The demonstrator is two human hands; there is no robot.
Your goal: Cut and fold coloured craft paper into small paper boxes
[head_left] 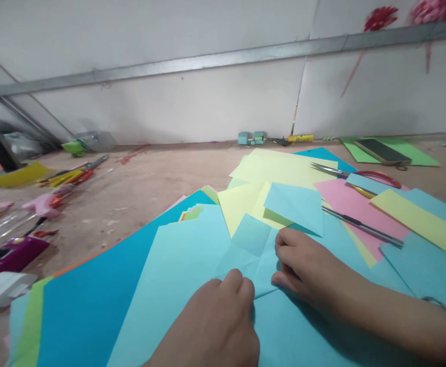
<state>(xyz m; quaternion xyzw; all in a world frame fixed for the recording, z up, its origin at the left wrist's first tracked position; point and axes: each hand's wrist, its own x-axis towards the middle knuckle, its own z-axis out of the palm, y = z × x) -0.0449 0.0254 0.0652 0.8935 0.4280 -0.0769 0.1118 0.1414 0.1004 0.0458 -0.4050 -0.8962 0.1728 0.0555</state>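
In the head view, a small folded light-blue paper [251,250] lies on a stack of larger blue sheets [169,275] on the table [150,178]. The left hand [211,326] is curled into a loose fist, knuckles on the paper's near edge. The right hand [307,265] has its fingers bent onto the right edge (pressing or pinching, I cannot tell). Red-handled scissors [360,176] and a pen [364,227] lie beyond.
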